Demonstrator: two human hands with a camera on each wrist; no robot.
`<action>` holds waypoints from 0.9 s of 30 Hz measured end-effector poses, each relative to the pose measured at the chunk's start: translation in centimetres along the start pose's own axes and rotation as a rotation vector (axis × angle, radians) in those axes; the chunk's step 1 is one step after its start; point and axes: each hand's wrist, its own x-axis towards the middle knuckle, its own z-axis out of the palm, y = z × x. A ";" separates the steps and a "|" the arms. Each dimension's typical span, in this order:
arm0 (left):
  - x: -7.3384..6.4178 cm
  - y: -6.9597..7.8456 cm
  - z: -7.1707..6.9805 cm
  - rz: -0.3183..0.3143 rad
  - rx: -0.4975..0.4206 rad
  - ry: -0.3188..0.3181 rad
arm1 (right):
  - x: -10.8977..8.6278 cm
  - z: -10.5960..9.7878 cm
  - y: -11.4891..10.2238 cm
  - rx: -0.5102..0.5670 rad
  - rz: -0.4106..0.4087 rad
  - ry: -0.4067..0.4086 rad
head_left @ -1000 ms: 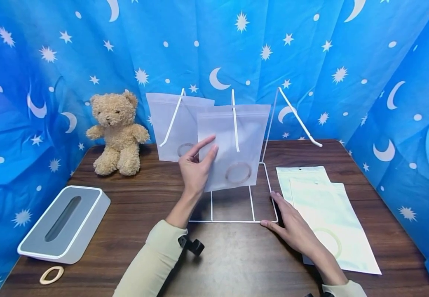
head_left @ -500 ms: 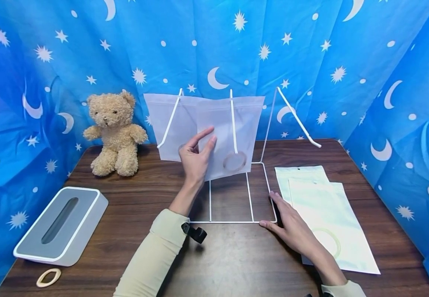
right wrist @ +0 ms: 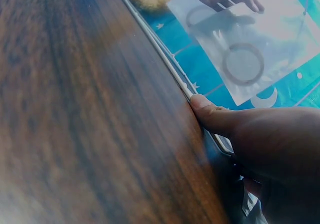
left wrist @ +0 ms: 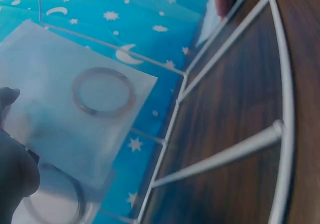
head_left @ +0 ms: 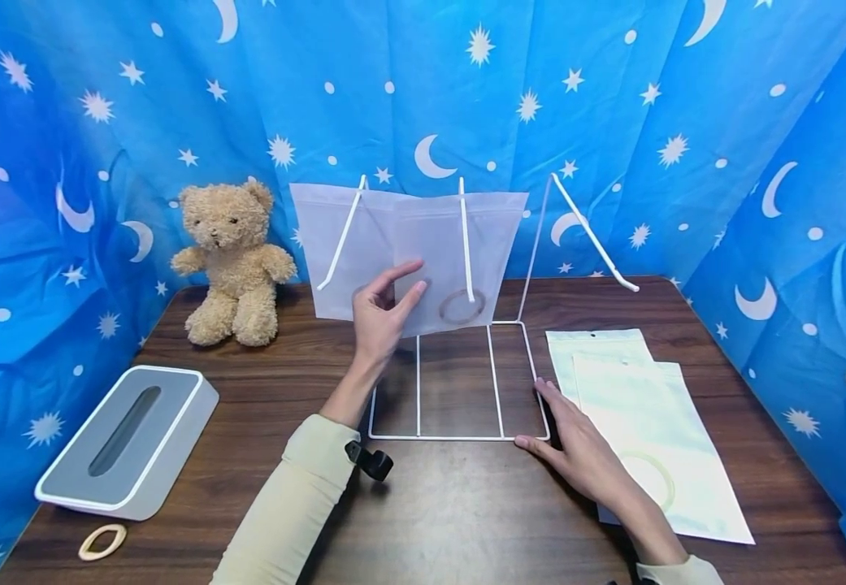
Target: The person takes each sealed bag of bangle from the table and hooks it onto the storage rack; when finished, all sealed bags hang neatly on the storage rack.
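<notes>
A white wire display rack (head_left: 459,439) with three long hooks stands mid-table. From its left and middle hooks hang frosted zip bags; the front bag (head_left: 459,236), on the middle hook, shows a ring-shaped bangle (head_left: 462,306) through it, also plain in the left wrist view (left wrist: 103,91). The left bag (head_left: 342,236) is partly covered by it. My left hand (head_left: 382,313) is at the front bag's left edge, thumb and index spread apart before its face. My right hand (head_left: 576,439) rests at the rack base's front right corner, thumb on the front rod (right wrist: 187,91), fingers extended along the side rod.
Two pale bags (head_left: 657,422) lie overlapping at right, partly under my right forearm. A teddy bear (head_left: 228,260) sits at back left, with a grey-topped tissue box (head_left: 126,439) and a wooden ring (head_left: 103,542) nearer. Starry blue cloth (head_left: 423,81) encloses the table (head_left: 466,504).
The front bag has slid back along the middle hook and sits higher in view, level with the left bag. My left hand has shifted slightly; my right hand stays at the corner.
</notes>
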 end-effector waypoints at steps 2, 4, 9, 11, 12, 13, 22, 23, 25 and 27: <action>-0.4 0.0 -0.9 -0.031 0.026 -0.014 | 0.0 0.0 0.0 -0.002 0.003 -0.001; -0.8 0.0 -1.8 -0.058 0.040 -0.026 | 0.0 -0.1 0.0 -0.003 0.007 -0.002; -3.0 0.6 -4.7 -0.155 0.096 -0.042 | 0.0 -0.1 0.0 -0.002 0.008 -0.006; -4.2 0.8 -5.9 -0.237 0.138 -0.058 | 0.0 0.0 0.0 0.002 0.006 -0.009; -4.9 0.8 -6.6 -0.287 0.164 -0.072 | 0.0 0.0 -0.1 0.004 0.006 -0.010; -5.7 0.8 -7.1 -0.339 0.197 -0.092 | 0.0 0.1 -0.1 0.004 0.007 -0.011; -11.9 0.8 -9.9 -0.546 0.450 -0.337 | 0.0 0.3 -0.1 0.006 0.010 -0.015; -12.2 0.9 -10.1 -0.534 0.474 -0.357 | 0.0 0.3 -0.1 0.008 0.009 -0.015; -12.7 1.0 -10.3 -0.491 0.528 -0.392 | 0.0 0.2 0.0 0.009 0.006 -0.011; -12.9 0.7 -10.5 -0.429 0.598 -0.432 | 0.0 0.2 0.0 0.010 0.005 -0.011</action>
